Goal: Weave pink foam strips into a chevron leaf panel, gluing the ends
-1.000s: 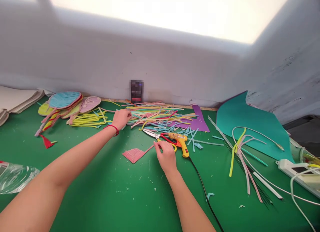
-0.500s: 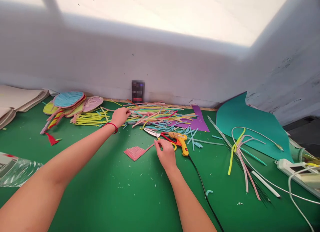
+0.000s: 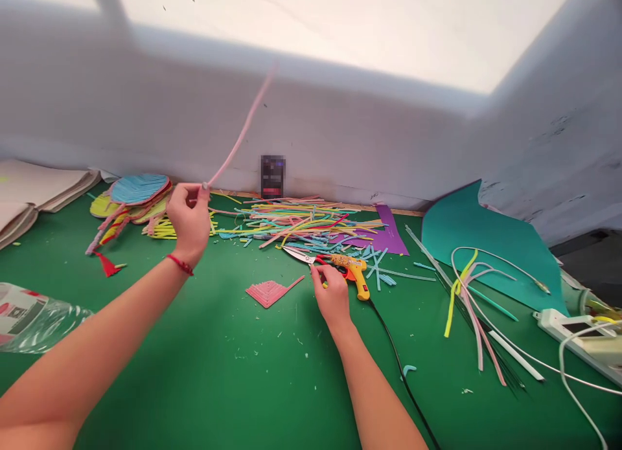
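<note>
Your left hand (image 3: 188, 222) has raised a thin, pale-pink fuzzy strip (image 3: 243, 133).
Pinched low, likely freeing its one-o'clock end; right hand's (image 3: 333, 298) grip unclear.

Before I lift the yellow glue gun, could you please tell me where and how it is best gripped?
Probably by the handle, from the near right: the glue gun lies flat, handle angled toward you, with the scissors and right hand at its left.
</note>
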Tool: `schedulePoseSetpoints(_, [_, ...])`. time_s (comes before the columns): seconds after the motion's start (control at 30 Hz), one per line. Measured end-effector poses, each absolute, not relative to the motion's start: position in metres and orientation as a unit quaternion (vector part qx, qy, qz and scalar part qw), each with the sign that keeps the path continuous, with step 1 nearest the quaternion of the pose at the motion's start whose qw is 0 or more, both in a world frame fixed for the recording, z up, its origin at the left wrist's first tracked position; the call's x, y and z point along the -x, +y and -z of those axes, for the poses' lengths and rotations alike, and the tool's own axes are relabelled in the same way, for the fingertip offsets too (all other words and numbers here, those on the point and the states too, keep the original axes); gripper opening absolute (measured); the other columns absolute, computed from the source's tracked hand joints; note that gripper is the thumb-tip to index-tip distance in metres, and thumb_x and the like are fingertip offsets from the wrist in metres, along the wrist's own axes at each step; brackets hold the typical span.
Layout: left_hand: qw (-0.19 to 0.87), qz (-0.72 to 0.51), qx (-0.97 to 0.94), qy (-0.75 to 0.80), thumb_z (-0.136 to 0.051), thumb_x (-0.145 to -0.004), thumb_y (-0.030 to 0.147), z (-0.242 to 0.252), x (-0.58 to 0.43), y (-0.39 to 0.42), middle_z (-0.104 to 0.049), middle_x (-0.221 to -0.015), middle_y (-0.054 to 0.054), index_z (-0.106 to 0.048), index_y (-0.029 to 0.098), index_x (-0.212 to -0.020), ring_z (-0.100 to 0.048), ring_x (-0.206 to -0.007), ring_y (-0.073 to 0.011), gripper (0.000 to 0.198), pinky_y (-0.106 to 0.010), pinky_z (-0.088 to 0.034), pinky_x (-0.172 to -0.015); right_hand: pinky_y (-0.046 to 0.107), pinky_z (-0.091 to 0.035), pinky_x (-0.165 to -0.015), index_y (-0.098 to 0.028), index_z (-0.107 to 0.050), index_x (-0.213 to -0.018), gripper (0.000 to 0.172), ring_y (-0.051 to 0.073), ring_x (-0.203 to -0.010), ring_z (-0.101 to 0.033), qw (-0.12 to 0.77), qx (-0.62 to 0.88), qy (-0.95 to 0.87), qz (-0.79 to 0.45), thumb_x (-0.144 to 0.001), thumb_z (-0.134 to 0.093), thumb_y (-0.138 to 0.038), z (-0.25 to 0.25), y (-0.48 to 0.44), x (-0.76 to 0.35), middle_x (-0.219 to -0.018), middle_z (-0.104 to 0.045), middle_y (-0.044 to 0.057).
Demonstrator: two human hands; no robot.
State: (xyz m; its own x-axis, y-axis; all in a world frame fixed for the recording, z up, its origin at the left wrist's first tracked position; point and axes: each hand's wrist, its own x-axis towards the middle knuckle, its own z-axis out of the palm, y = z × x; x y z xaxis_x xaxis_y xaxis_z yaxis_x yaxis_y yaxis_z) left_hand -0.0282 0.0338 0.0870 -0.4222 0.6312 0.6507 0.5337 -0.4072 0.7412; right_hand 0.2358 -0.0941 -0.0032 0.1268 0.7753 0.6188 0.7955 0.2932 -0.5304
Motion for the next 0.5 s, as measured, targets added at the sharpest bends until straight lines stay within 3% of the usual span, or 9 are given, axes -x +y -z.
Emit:
schedulePoseSetpoints(0.1, [0.13,-0.613,-0.567,0.534,-0.056,-0.084,0.045,-0.06,0.018,-0.012,-0.057,-0.071,0.002,-0.057,0.018,-0.077,-0.053,-0.066,-0.0117,0.027,-0.024,-0.044,-0.063,0.028,-0.043,-0.064,-0.018,-0.061,-0.078,0.019,0.014,-0.062,-0.054,0.484,0.551,-0.678,0.059,-0.093,-0.05,-0.024,-0.009,-0.107,-0.226,-0.067,-0.062,0.002])
schedulePoseSetpoints(0.17, [0.213,-0.549,-0.606,0.534,-0.055,-0.083,0.044,-0.044,0.012,-0.041,-0.059,-0.071,0.001,-0.058,0.019,-0.075,-0.055,-0.068,-0.0135,0.027,-0.025,-0.044,-0.064,0.029,-0.045,-0.069,-0.019,-0.063,-0.088,0.008,0.015,-0.071,-0.058,0.499,0.501,-0.701,0.094,-0.09,-0.055,-0.018,-0.019,-0.119,-0.215,-0.078,-0.067,0.004])
schedulePoseSetpoints(0.3, [0.34,-0.389,-0.719,0.465,-0.054,-0.085,0.04,-0.026,0.009,-0.08,-0.061,-0.072,0.0,-0.06,0.019,-0.073,-0.055,-0.069,-0.0145,0.025,-0.025,-0.045,-0.066,0.03,-0.046,-0.074,-0.023,-0.065,-0.1,0.019,0.017,-0.082,-0.062,0.494,0.435,-0.738,0.15,-0.084,-0.064,-0.014,-0.032,-0.139,-0.192,-0.091,-0.07,0.006])
schedulePoseSetpoints(0.5, [0.41,-0.329,-0.744,0.412,-0.052,-0.087,0.035,-0.011,0.02,-0.091,-0.062,-0.076,0.0,-0.062,0.02,-0.075,-0.056,-0.072,-0.0142,0.021,-0.025,-0.045,-0.07,0.028,-0.044,-0.067,-0.019,-0.065,-0.099,0.012,0.014,-0.074,-0.064,0.397,0.426,-0.813,-0.011,-0.09,-0.059,-0.022,-0.016,-0.139,-0.185,-0.083,-0.072,0.003])
